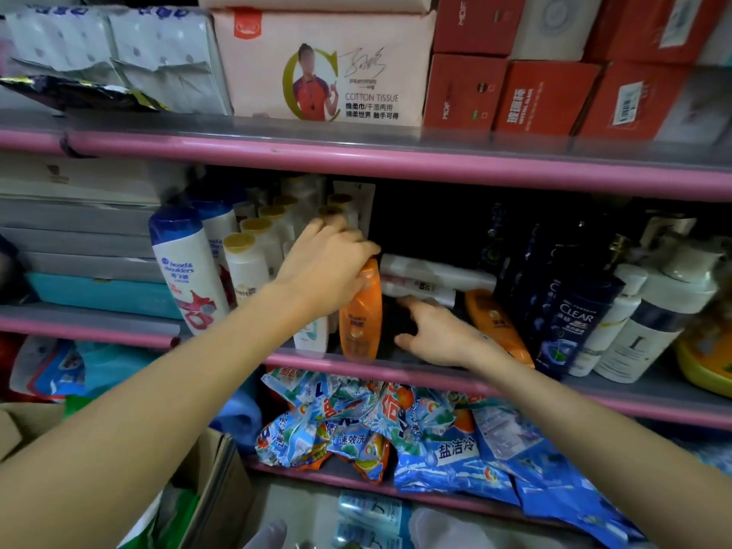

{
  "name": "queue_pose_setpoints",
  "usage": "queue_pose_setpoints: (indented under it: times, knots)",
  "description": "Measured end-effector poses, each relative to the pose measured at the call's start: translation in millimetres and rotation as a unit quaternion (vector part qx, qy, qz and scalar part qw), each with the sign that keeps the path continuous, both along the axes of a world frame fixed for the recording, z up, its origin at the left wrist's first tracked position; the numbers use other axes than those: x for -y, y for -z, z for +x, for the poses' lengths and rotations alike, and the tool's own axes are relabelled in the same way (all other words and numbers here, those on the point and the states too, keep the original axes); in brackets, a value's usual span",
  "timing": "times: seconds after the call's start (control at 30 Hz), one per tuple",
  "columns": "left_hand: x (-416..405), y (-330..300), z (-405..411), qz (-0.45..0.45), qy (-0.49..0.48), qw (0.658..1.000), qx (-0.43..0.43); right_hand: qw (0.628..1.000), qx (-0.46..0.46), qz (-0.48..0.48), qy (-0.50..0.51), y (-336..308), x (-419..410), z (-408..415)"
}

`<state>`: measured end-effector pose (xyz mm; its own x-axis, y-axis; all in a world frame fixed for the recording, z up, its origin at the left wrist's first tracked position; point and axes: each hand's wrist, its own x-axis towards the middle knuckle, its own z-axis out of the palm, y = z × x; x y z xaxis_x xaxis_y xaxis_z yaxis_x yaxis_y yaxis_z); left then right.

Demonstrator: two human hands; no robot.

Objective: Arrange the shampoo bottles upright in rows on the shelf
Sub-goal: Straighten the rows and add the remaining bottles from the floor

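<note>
— What's stacked up top?
— A cotton tissue pack (325, 67) beside red cartons (546, 99), wrapped paper rolls (115, 49) at left.
— And down low?
— Crumpled blue detergent bags (416, 433) next to a cardboard box (214, 493).

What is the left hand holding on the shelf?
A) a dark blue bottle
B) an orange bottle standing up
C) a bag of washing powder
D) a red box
B: the left hand grips the top of the upright orange bottle on the pink-edged shelf, while the right hand reaches in beside it, holding nothing.
</note>
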<state>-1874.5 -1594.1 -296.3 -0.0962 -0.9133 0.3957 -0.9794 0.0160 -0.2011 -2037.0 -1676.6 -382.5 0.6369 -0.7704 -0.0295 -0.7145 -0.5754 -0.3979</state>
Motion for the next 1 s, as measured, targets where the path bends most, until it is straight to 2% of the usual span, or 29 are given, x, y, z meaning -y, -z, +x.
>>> queue_pose_setpoints:
  times: [0.07,0.13,0.23,0.33,0.43,0.5,0.53,0.57,0.63,0.7,0.83,0.93,0.97,1.0]
  knots:
    - [-5,11,-16,-0.048,0.019,0.997,-0.048,0.989,-0.109,-0.075,0.058,-2,10,-25]
    - [-9,27,-38,-0.068,0.056,0.991,-0.099,0.978,-0.181,-0.056,0.083,-1,16,-44]
    - [-11,61,-72,-0.025,0.08,0.98,-0.178,0.974,-0.21,-0.046,0.074,7,18,-53]
    - [-11,97,-96,0.065,0.049,0.953,-0.293,0.975,-0.203,-0.044,0.081,9,20,-52]
    - [-9,121,-111,0.131,0.029,0.913,-0.385,0.988,-0.084,0.065,0.112,3,25,-47]
    - [-7,125,-115,0.133,0.034,0.891,-0.432,0.977,0.022,0.146,0.151,-5,24,-46]
    - [-5,124,-116,0.123,0.04,0.883,-0.451,0.956,0.089,0.213,0.18,-10,24,-46]
    - [-3,120,-116,0.108,0.047,0.878,-0.464,0.918,0.161,0.298,0.206,-17,24,-47]
    - [2,106,-113,0.07,0.068,0.877,-0.47,0.822,0.264,0.44,0.248,-31,25,-52]
    - [6,88,-107,0.027,0.104,0.884,-0.455,0.749,0.303,0.526,0.266,-42,25,-56]
    - [18,51,-87,-0.015,0.112,0.91,-0.398,0.671,0.348,0.611,0.235,-44,19,-52]
    - [28,29,-73,0.035,0.083,0.935,-0.342,0.647,0.378,0.621,0.23,-41,16,-51]
    - [31,23,-70,0.053,0.08,0.941,-0.325,0.657,0.374,0.616,0.221,-40,15,-51]
    - [34,18,-68,0.069,0.078,0.944,-0.314,0.701,0.348,0.588,0.205,-38,15,-52]
